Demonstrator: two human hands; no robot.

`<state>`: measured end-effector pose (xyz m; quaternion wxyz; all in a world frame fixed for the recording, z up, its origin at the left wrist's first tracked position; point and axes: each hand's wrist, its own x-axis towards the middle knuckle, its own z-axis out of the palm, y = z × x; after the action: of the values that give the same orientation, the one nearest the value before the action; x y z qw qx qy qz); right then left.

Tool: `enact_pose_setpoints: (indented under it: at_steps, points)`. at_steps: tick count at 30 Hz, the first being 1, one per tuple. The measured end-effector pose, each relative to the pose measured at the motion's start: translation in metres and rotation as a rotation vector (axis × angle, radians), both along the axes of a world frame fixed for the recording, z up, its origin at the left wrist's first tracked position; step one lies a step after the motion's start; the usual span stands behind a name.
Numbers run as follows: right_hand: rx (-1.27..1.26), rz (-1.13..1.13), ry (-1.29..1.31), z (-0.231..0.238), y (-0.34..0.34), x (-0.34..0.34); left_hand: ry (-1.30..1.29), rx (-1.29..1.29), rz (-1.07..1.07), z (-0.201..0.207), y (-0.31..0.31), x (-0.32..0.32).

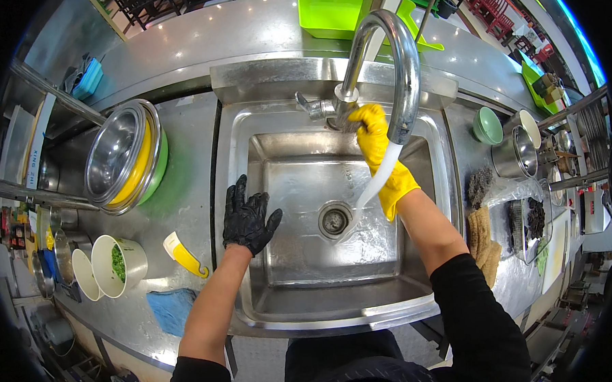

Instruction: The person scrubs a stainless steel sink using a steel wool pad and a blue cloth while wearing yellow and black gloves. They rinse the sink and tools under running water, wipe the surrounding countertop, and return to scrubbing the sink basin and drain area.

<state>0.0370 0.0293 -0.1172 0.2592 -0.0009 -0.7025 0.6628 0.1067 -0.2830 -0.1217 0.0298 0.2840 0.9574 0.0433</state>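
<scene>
Yellow-gloved right hand (pixel 379 145) beside faucet (pixel 406 70)

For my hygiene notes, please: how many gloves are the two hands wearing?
2: a black glove on the left hand, at the sink's left side, and a yellow glove on the right hand, beside the faucet.
</scene>
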Motion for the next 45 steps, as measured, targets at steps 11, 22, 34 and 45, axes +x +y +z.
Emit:
enact_pose_setpoints:
  at_steps: [11,22,34,45]
  points:
    - [0.104,-0.007,-0.047,-0.039,-0.001,0.005,0.013,0.039,-0.007,-0.004,0.001,-0.001]
    - [0.383,0.311,-0.476,-0.092,-0.024,0.099,-0.018,-0.012,-0.001,0.000,0.003,-0.004]
    - [0.116,0.269,-0.781,-0.035,-0.014,0.105,-0.060,0.010,0.036,-0.002,-0.001,-0.003]
    - [1.275,0.031,-0.228,0.007,-0.051,0.037,-0.069,0.002,0.043,0.002,-0.003,-0.004]
